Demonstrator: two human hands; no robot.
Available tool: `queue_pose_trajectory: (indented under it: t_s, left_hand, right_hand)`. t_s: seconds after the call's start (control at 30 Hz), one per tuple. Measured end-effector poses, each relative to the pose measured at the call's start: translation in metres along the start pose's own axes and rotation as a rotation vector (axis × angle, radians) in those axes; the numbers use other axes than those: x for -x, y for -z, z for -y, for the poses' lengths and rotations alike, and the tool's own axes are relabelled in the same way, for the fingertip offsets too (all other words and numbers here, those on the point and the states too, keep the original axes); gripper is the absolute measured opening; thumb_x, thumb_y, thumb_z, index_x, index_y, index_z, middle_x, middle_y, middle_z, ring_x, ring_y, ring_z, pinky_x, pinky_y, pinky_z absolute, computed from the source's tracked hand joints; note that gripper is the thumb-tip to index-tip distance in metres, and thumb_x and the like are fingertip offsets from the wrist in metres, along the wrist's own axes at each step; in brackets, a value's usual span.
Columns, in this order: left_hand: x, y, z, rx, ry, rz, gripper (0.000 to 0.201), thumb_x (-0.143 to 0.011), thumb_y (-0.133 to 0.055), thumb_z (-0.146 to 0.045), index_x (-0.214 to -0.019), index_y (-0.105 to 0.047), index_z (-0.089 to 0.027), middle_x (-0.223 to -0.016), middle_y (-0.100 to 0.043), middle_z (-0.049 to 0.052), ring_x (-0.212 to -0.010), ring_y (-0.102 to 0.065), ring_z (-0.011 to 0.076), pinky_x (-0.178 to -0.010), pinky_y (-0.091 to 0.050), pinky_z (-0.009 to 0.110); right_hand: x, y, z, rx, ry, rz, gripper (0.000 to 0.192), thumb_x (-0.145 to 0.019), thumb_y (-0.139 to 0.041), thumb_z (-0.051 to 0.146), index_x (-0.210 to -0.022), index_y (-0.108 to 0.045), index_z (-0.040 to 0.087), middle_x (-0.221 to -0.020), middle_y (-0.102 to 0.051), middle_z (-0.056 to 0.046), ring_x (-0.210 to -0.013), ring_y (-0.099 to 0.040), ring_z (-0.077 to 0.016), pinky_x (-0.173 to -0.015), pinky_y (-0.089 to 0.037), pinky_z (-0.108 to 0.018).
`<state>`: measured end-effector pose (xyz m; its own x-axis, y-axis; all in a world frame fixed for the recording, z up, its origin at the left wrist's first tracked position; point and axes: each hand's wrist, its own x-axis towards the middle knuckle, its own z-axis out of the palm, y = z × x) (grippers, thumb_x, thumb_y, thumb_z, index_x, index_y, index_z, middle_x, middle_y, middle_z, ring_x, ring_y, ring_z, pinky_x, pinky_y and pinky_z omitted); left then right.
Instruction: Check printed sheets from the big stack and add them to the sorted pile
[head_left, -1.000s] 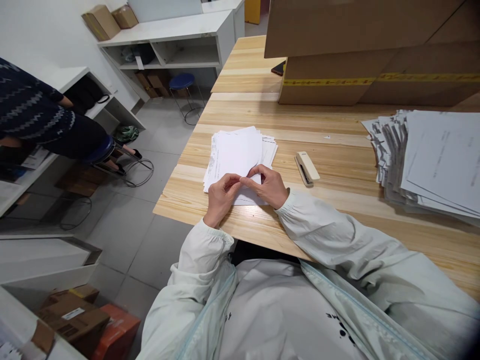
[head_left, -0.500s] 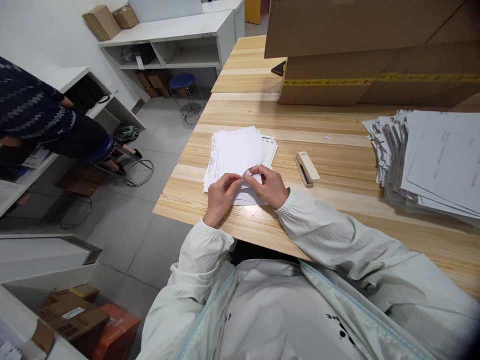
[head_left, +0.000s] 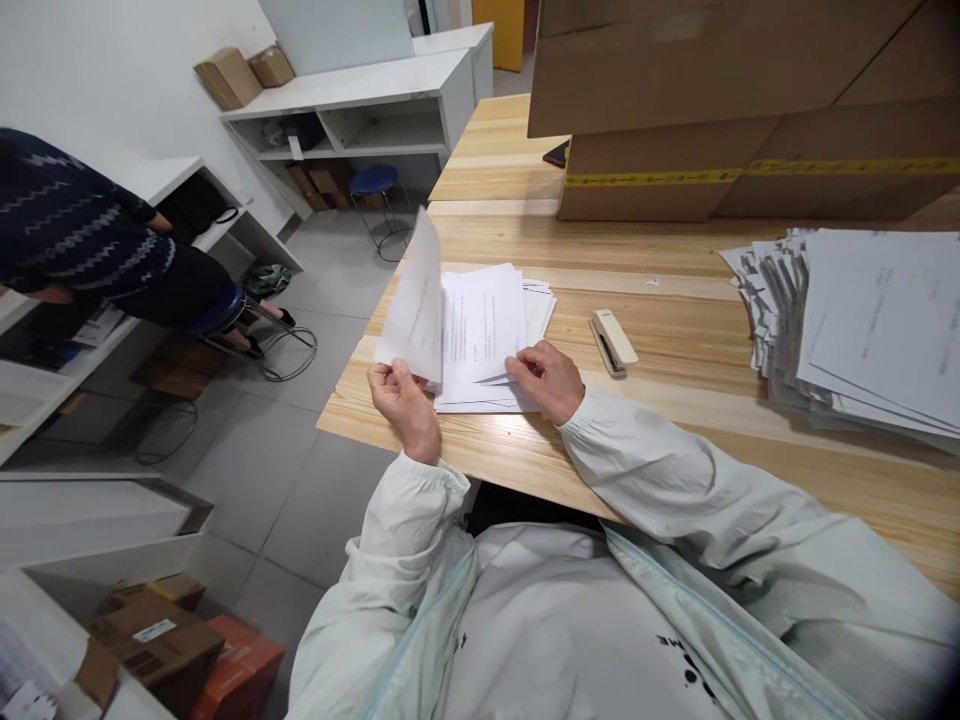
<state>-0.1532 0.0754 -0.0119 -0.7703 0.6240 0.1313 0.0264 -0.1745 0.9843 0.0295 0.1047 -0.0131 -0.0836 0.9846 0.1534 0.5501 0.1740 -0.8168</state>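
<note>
A printed sheet of paper (head_left: 415, 300) stands raised and bent at the left, its lower edge pinched between the thumb and fingers of my left hand (head_left: 405, 402). Under it lies a small stack of printed papers (head_left: 480, 315) near the table's front edge. My right hand (head_left: 549, 380) is at the stack's lower right corner, thumb and forefinger closed on the edge of the top pages. How many pages it grips cannot be seen. Just right of that hand, a cream stapler (head_left: 613, 342) lies on the wooden table (head_left: 675, 385).
A thick, uneven pile of papers (head_left: 877, 320) sits on the right of the table. Large cardboard boxes (head_left: 645, 190) stand at the back, with a dark phone-like object (head_left: 556, 153) beside them. Left of the table, a person (head_left: 90, 220) sits on a stool, facing shelves.
My left hand has moved left, lifting a sheet over and exposing the printed page beneath. My right hand stays near the stack's lower right corner.
</note>
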Motion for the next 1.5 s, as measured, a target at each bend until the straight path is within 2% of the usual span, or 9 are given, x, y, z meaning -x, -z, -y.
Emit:
queue_pose_trajectory:
  t_s: [0.33,0.57,0.73,0.83,1.0,1.17,1.23,1.37,1.5]
  left_hand:
    - [0.004,0.005,-0.015,-0.189,-0.313,-0.089,0.021,-0.095,-0.049,-0.040,-0.086,-0.039,-0.024,-0.078,-0.055,-0.003,-0.073,-0.060,0.0113,-0.072,-0.051,0.024]
    - [0.020,-0.003,-0.014,-0.814,-0.722,0.603,0.019,-0.099,-0.046,-0.030,-0.090,-0.060,-0.021,-0.089,-0.072,0.005,-0.082,-0.068,0.0176,-0.069,-0.044,0.026]
    - [0.023,-0.007,-0.001,-0.889,-0.727,0.744,0.017,-0.099,-0.046,-0.026,-0.090,-0.059,-0.021,-0.081,-0.069,0.003,-0.078,-0.066,0.0172,-0.068,-0.042,0.026]
    - [0.023,-0.006,0.002,-0.832,-0.690,0.752,0.016,-0.099,-0.046,-0.026,-0.093,-0.060,-0.021,-0.088,-0.071,0.005,-0.087,-0.068,0.0191,-0.073,-0.046,0.027]
    - [0.028,-0.002,0.000,-0.611,-0.505,0.738,0.018,-0.093,-0.059,-0.029,-0.109,-0.062,-0.022,-0.118,-0.071,0.009,-0.116,-0.065,0.0230,-0.096,-0.050,0.035]
    - [0.018,0.008,-0.007,-0.137,-0.268,0.211,0.042,-0.092,-0.061,-0.039,-0.129,-0.050,-0.021,-0.144,-0.053,0.013,-0.133,-0.053,0.0191,-0.114,-0.040,0.036]
    - [0.008,0.015,-0.016,-0.006,-0.144,0.127,0.048,-0.089,-0.066,-0.042,-0.128,-0.049,-0.021,-0.147,-0.050,0.014,-0.135,-0.051,0.0199,-0.113,-0.040,0.035]
    - [-0.002,0.034,-0.043,0.197,0.277,0.455,0.065,-0.084,-0.062,-0.063,-0.133,-0.051,-0.023,-0.143,-0.056,0.016,-0.128,-0.058,0.0260,-0.100,-0.052,0.038]
    - [0.018,0.041,-0.061,0.083,0.360,0.709,0.067,-0.070,-0.080,-0.056,-0.123,-0.065,-0.018,-0.108,-0.075,0.011,-0.099,-0.071,0.0258,-0.084,-0.057,0.036]
  right_hand:
    - [0.001,0.010,0.004,-0.006,-0.127,0.096,0.039,-0.079,-0.059,0.054,-0.069,-0.075,0.021,-0.054,-0.056,0.000,-0.058,-0.049,-0.0154,-0.057,-0.030,-0.030]
    - [-0.001,0.005,0.003,-0.084,-0.140,0.110,0.035,-0.078,-0.056,0.047,-0.060,-0.062,0.018,-0.054,-0.050,0.001,-0.059,-0.047,-0.0137,-0.058,-0.032,-0.027]
    - [-0.008,0.010,0.003,-0.083,-0.131,0.145,0.050,-0.088,-0.043,0.053,-0.054,-0.058,0.019,-0.058,-0.059,-0.001,-0.062,-0.051,-0.0147,-0.062,-0.034,-0.028]
    - [-0.018,0.011,0.002,-0.091,-0.165,0.186,0.059,-0.089,-0.042,0.064,-0.055,-0.060,0.019,-0.058,-0.063,-0.003,-0.062,-0.053,-0.0156,-0.061,-0.035,-0.028]
    - [-0.026,0.004,-0.003,-0.111,-0.104,0.113,0.035,-0.080,-0.062,0.050,-0.069,-0.067,0.017,-0.056,-0.060,0.000,-0.060,-0.052,-0.0153,-0.057,-0.035,-0.026]
    - [-0.023,0.005,0.002,-0.236,0.097,-0.147,0.024,-0.084,-0.058,0.040,-0.081,-0.066,0.018,-0.062,-0.056,0.002,-0.060,-0.047,-0.0117,-0.061,-0.037,-0.025]
    - [-0.021,0.012,0.010,-0.387,0.106,-0.175,0.023,-0.083,-0.060,0.041,-0.077,-0.062,0.019,-0.059,-0.052,0.004,-0.055,-0.042,-0.0099,-0.057,-0.034,-0.025]
    - [-0.002,0.031,0.022,-0.625,-0.036,0.071,0.027,-0.077,-0.069,0.043,-0.072,-0.058,0.019,-0.049,-0.041,0.008,-0.045,-0.031,-0.0066,-0.046,-0.024,-0.023]
    - [0.034,0.048,0.012,-0.628,-0.086,0.276,0.030,-0.078,-0.073,0.045,-0.077,-0.065,0.017,-0.055,-0.053,0.005,-0.047,-0.041,-0.0072,-0.046,-0.031,-0.023]
